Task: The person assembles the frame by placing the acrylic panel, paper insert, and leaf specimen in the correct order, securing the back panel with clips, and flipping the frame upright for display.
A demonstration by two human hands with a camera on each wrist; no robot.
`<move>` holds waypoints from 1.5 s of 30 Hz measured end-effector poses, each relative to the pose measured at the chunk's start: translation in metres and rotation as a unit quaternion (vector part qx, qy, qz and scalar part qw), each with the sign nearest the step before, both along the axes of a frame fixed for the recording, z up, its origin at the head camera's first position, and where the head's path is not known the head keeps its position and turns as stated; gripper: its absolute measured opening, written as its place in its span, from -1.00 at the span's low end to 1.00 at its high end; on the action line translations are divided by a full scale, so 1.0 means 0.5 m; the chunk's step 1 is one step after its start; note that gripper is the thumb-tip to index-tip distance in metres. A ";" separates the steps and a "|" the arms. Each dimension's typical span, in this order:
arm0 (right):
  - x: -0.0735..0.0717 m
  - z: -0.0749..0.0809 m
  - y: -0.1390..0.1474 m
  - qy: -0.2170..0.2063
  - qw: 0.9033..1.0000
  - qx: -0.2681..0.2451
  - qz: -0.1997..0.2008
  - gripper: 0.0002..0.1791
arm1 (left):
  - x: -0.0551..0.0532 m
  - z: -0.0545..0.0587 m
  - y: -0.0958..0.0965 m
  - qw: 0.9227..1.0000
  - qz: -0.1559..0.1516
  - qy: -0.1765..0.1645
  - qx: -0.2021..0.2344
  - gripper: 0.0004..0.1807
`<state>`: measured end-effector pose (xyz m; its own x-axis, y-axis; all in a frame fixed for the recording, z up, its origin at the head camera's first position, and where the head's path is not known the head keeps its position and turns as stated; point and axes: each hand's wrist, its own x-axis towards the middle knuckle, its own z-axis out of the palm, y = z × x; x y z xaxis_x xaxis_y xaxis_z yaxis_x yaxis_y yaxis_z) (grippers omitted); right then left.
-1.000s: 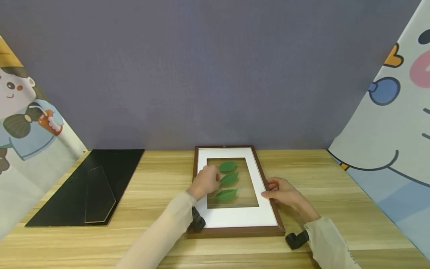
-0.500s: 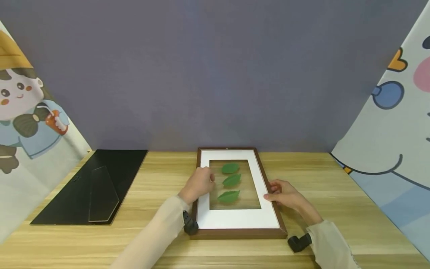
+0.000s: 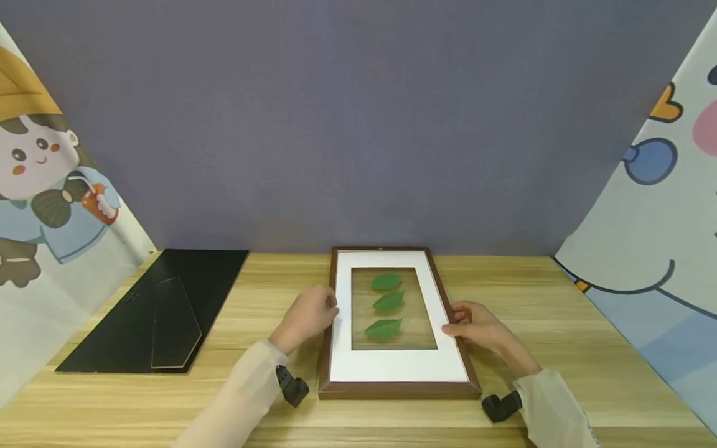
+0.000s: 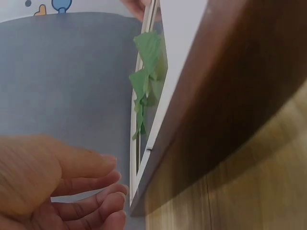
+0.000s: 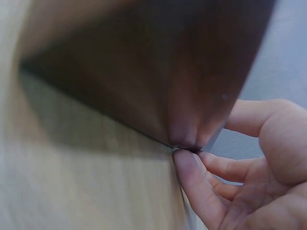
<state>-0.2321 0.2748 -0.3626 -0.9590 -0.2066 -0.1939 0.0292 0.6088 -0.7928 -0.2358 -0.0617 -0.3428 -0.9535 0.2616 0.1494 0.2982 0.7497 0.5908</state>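
A brown picture frame (image 3: pixel 400 390) with a white mat (image 3: pixel 392 367) lies flat on the table. Three green leaves (image 3: pixel 386 302) sit in a column inside the mat's window, roughly one above another. At the frame's left edge is my left hand (image 3: pixel 310 314), its fingers loosely bent. The left wrist view shows that hand (image 4: pixel 62 187) apart from the frame's side, with nothing between thumb and fingers. My right hand (image 3: pixel 480 326) grips the right edge, thumb on top. In the right wrist view, fingertips of this hand (image 5: pixel 254 167) meet the frame's lower edge.
A black backing board (image 3: pixel 134 323) with a stand flap (image 3: pixel 176 330) lies on the left of the wooden table (image 3: pixel 269 386). Behind the table rises a grey panel (image 3: pixel 358 137). Cartoon-printed sheets hang at both sides.
My left hand has drawn back leftward from beside the leaves to the frame's left edge. The leaves stay in their column, and my right hand keeps its grip on the right edge.
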 end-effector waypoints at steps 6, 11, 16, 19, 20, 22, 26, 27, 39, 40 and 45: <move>0.001 0.000 0.001 0.000 1.000 0.002 -0.001 -0.20 | 0.011 0.004 -0.026 1.000 0.022 0.004 0.006 -0.97; 0.001 -0.001 0.001 0.002 1.000 0.003 0.002 -0.20 | 0.018 0.005 -0.053 0.999 0.042 0.003 0.006 -0.96; 0.000 -0.002 0.002 0.000 1.000 -0.001 0.000 -0.20 | 0.024 0.004 -0.087 0.998 0.058 0.007 0.003 -0.91; -0.001 -0.001 0.002 0.001 1.000 -0.002 0.004 -0.20 | 0.028 0.003 -0.111 0.998 0.066 0.015 -0.002 -0.90; 0.000 -0.001 0.003 0.000 1.000 -0.002 0.004 -0.21 | 0.029 0.002 -0.118 0.997 0.069 0.017 -0.003 -0.89; 0.000 -0.001 0.003 -0.001 1.000 -0.003 0.003 -0.21 | 0.030 0.001 -0.133 0.997 0.076 0.021 -0.008 -0.87; 0.001 0.002 0.002 -0.002 1.000 -0.004 0.003 -0.21 | 0.032 -0.001 -0.161 0.996 0.087 0.027 -0.013 -0.85; 0.001 0.003 0.003 -0.002 1.000 -0.004 0.004 -0.21 | 0.033 -0.002 -0.168 0.996 0.089 0.029 -0.015 -0.85; -0.002 0.004 0.003 -0.002 1.000 -0.001 0.009 -0.21 | 0.048 -0.010 -0.263 0.990 0.132 0.041 -0.037 -0.78; -0.002 0.005 0.003 -0.001 1.000 -0.001 0.011 -0.21 | 0.050 -0.010 -0.271 0.989 0.137 0.041 -0.037 -0.76; -0.001 0.008 0.001 -0.002 1.000 -0.003 0.007 -0.22 | 0.058 -0.012 -0.310 0.987 0.151 0.039 -0.043 -0.70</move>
